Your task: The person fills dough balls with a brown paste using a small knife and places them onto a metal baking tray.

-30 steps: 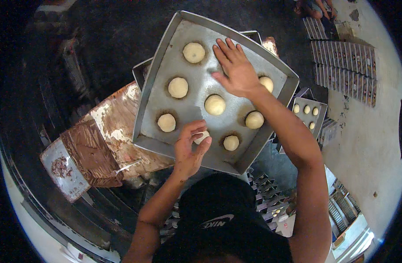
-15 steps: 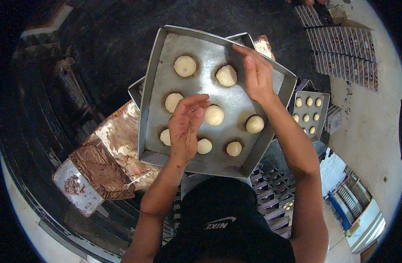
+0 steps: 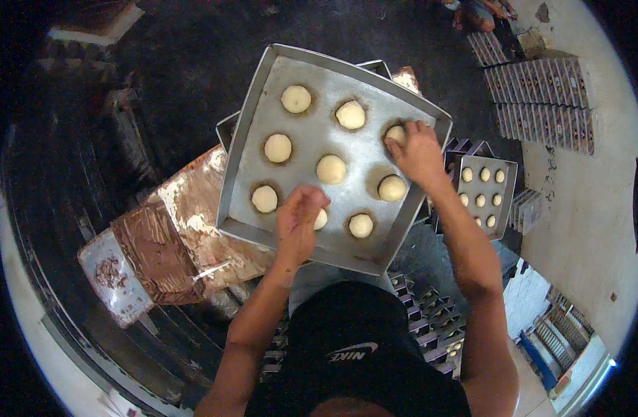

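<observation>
A square metal baking tray lies tilted in front of me, bearing several round pale dough balls, one of them at its middle. At its right side my right hand has its fingers curled round a dough ball, which shows in part. Over the lower part of the tray is my left hand, fingers bent in and close together. It partly covers another dough ball; whether it touches that ball or holds anything is hidden.
Another tray sits beneath this one. To the left is a brown-smeared surface with a metal pan at its end. At right stand a tray of dough balls and tall stacked trays. Part of a person shows at top right.
My right hand has come down from the tray's upper right and curled round a dough ball. My left hand has moved slightly lower and bent its fingers, uncovering the dough balls at left.
</observation>
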